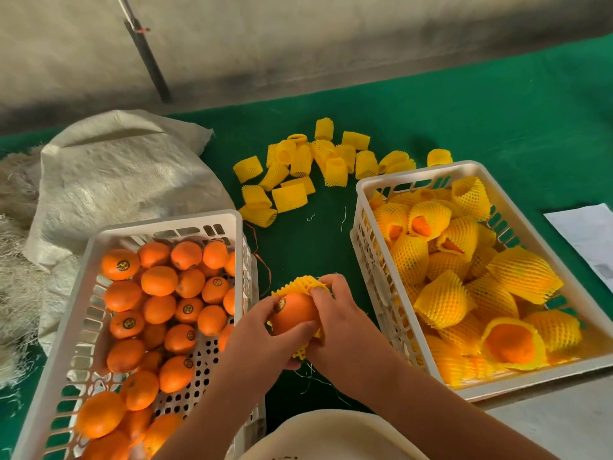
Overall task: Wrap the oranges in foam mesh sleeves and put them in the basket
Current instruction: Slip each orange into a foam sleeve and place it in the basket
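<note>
An orange (293,312) with a dark sticker is held between both hands over the green table, partly inside a yellow foam mesh sleeve (303,284). My left hand (265,340) grips the orange from below and the left. My right hand (338,315) pinches the sleeve's rim and stretches it over the fruit. A white basket (166,224) at the left holds several bare oranges (159,280). The white basket (365,247) at the right holds several sleeved oranges (444,300). Loose yellow sleeves (298,167) lie scattered on the table behind.
A woven white sack (116,174) lies at the back left beside straw-like fibre (16,260). A sheet of paper (587,234) lies at the right edge. A dark pole (149,61) leans against the grey wall. Green cloth (464,117) covers the table.
</note>
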Available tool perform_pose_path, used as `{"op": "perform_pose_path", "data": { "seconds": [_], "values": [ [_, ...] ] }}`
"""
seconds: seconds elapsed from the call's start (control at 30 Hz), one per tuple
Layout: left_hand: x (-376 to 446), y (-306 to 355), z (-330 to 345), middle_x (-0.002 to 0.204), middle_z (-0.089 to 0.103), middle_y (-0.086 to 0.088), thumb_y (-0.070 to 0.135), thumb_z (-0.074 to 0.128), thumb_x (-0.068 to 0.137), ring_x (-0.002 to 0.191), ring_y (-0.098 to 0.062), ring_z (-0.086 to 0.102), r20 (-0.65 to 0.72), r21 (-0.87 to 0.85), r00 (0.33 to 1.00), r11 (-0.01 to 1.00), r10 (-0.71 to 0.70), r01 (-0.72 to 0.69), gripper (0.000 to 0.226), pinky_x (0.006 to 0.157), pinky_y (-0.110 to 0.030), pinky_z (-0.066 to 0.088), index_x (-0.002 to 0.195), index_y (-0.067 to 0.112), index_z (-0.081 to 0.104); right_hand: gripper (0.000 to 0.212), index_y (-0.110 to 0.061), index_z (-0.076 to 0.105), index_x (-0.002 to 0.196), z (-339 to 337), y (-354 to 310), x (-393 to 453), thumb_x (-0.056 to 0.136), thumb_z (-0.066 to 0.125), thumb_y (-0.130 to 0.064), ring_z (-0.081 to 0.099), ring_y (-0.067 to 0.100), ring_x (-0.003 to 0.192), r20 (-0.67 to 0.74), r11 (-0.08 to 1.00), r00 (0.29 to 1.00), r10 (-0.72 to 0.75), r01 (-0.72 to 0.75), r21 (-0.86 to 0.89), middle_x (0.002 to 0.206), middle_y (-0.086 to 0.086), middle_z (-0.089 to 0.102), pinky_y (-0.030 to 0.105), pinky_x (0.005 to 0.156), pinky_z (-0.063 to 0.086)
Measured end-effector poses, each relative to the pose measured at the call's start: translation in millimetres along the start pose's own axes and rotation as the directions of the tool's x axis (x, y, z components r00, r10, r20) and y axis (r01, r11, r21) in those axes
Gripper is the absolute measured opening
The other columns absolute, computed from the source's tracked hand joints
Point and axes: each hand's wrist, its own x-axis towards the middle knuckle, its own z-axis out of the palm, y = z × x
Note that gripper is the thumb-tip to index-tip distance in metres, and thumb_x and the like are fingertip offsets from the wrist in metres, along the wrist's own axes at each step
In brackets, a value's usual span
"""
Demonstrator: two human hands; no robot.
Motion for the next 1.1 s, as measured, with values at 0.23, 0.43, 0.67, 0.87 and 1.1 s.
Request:
{"op": "perform_pose_path", "data": {
  "seconds": [0.23,0.43,0.67,0.87,1.1],
  "values": [
    [-8,-2,3,0.099,0.045,0.033,0.090,0.046,0.064,0.090,0.006,0.050,-0.270,0.361,0.897,0.900,0.349,-0.242,0.070,0.070,-0.014,0.041,0.120,0.050,0.047,0.059,-0.037,0.037,0.138,4,-26,-17,0.093,0.075,-0.039,0.050,-0.008,0.082,-0.087,0.995,0.992,-0.091,0.086,-0.054,0.153,-0.016,0.017,-0.013,0.065,0.025],
    [-8,-7,-9,0.111,0.057,0.027,0.068,0.069,0.068,0.103,-0.004,0.060,-0.066,0.157,0.952,0.945,0.299,-0.286,0.057,0.077,-0.040,0.063,0.120,0.048,0.056,0.061,-0.035,0.037,0.138,-4,-32,-17,0.092,0.075,-0.044,0.052,0.006,0.092,-0.130,0.994,0.986,-0.101,0.094,-0.060,0.154,-0.012,0.021,-0.013,0.067,0.028],
    [-8,-18,-3,0.122,0.047,0.015,0.065,0.074,0.073,0.108,-0.011,0.053,-0.357,0.371,0.837,0.885,0.415,-0.280,0.048,0.077,-0.027,0.051,0.109,0.035,0.065,0.049,-0.035,0.038,0.140,1,-40,-27,0.100,0.065,-0.032,0.064,0.009,0.090,-0.098,0.982,0.979,-0.177,0.169,-0.083,0.157,-0.011,0.017,0.005,0.081,0.051],
    [-10,-22,-5,0.114,0.059,0.026,0.041,0.084,0.074,0.104,0.000,0.060,-0.410,0.252,0.781,0.882,0.471,-0.399,0.045,0.073,-0.024,0.056,0.110,0.043,0.058,0.040,-0.041,0.052,0.133,-11,-42,-30,0.095,0.064,-0.031,0.060,0.005,0.096,-0.095,0.946,0.944,-0.318,0.309,-0.093,0.149,-0.018,0.029,0.012,0.076,0.054],
    [-8,-22,-9,0.128,0.050,0.017,0.046,0.086,0.071,0.112,-0.006,0.057,-0.379,0.357,0.738,0.824,0.558,-0.440,0.070,0.062,-0.007,0.051,0.130,0.029,0.052,0.094,-0.048,0.023,0.151,-14,-34,-18,0.076,0.069,-0.080,0.037,-0.004,0.137,-0.208,0.965,0.978,0.024,0.031,0.260,0.144,-0.037,0.028,0.017,0.099,0.047]
  ]
}}
